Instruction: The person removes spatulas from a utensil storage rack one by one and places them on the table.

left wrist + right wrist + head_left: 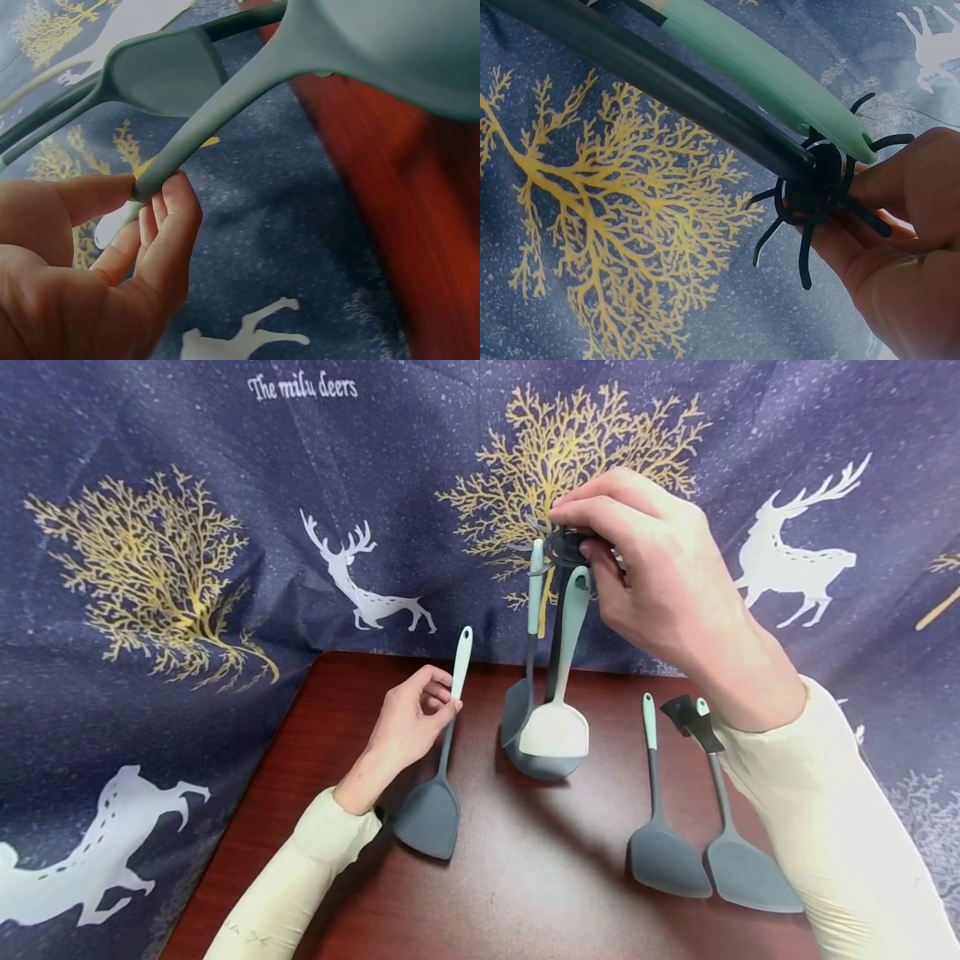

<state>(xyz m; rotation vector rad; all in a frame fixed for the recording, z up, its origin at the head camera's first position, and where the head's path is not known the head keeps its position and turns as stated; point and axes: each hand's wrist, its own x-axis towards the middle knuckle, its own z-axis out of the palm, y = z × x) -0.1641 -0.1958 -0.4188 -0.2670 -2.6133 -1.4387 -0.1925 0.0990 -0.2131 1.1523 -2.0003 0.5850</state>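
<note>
My left hand [405,718] pinches a turner [431,818] by its pale mint handle, with its grey blade hanging toward me. In the left wrist view, thumb and fingertips close round the turner's handle [202,124]. My right hand [660,552] grips the top of a dark utensil rack [814,191] with curved hooks round its ring and a post below. From the hooks hang a white-bladed turner [557,731] and a grey-bladed turner [517,710], both with mint handles. A rounded grey piece [543,768] shows partly behind the white blade.
On the brown table [540,877], to the right, lie a grey turner [667,860] and a second grey turner [750,872], beside my right sleeve. A black strap-like piece [693,722] overlaps the second one's handle. Behind the table hangs a blue deer-print cloth [420,460].
</note>
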